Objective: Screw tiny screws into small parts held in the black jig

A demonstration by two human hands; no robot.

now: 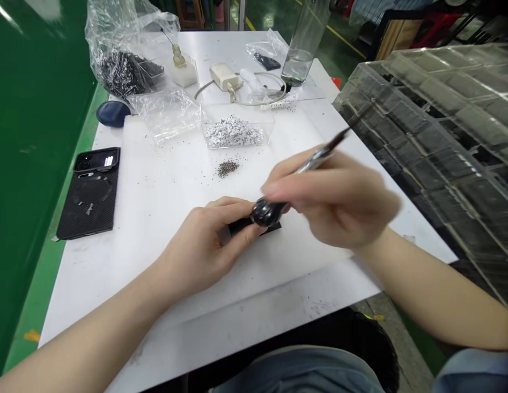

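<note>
My left hand is closed on a small flat black part, fingers along its far side and thumb along the near side, low over the white mat. Most of that part is covered by my fingers. My right hand, smeared by motion, grips a slim silver tool whose thin dark end points up and to the right. A glossy black rounded piece lies in line with the tool, right at my left fingertips; whether it belongs to the tool I cannot tell. Beyond my hands is a pile of tiny dark metal pieces.
A clear tray of white and black bits sits behind the pile. At left are a phone-like black case and a blue object. Farther back stand a plastic bag, needle-tipped bottle and clear cylinder; stacked bins flank the right.
</note>
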